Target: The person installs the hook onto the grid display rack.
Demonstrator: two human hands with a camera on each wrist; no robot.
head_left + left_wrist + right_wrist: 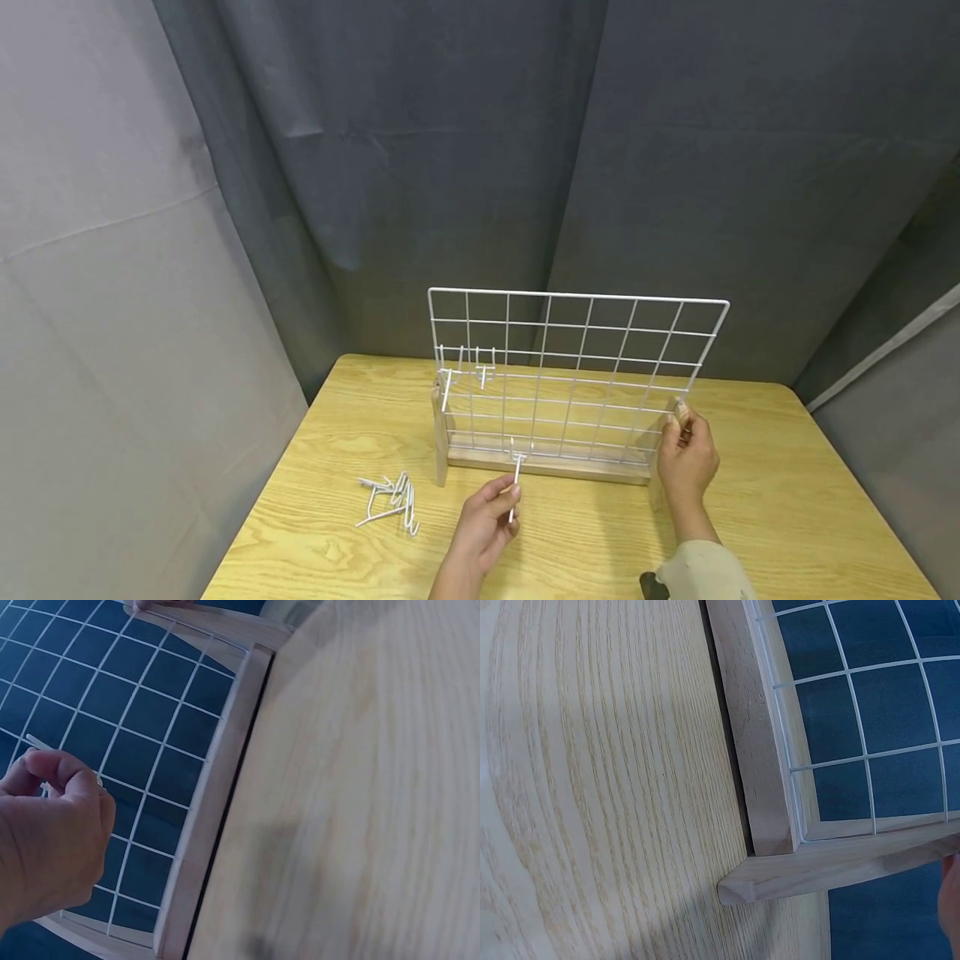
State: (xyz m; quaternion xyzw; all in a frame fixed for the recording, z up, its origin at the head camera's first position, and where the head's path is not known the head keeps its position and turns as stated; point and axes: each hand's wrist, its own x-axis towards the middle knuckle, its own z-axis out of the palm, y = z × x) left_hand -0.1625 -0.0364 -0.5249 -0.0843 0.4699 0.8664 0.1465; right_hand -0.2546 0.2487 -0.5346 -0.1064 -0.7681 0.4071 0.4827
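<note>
A white wire grid panel point(570, 377) stands in a wooden base point(547, 468) with side posts. My left hand point(483, 521) pinches a white wire hook point(515, 492) in front of the panel's lower part. The left wrist view shows that hand point(64, 825) from behind, one end of the hook point(36, 742) poking past the fingers. With my right hand point(688, 458) I grip the top of the right wooden post point(681, 410); only a sliver of this hand point(951, 900) enters the right wrist view. Two hooks point(483, 377) hang on the panel's left side.
Several loose white hooks point(393, 500) lie in a pile left of the stand on the wooden table point(300, 533). Grey curtains point(420, 167) hang behind and beside the table. Near the right sleeve point(705, 571) is a small dark object point(654, 586).
</note>
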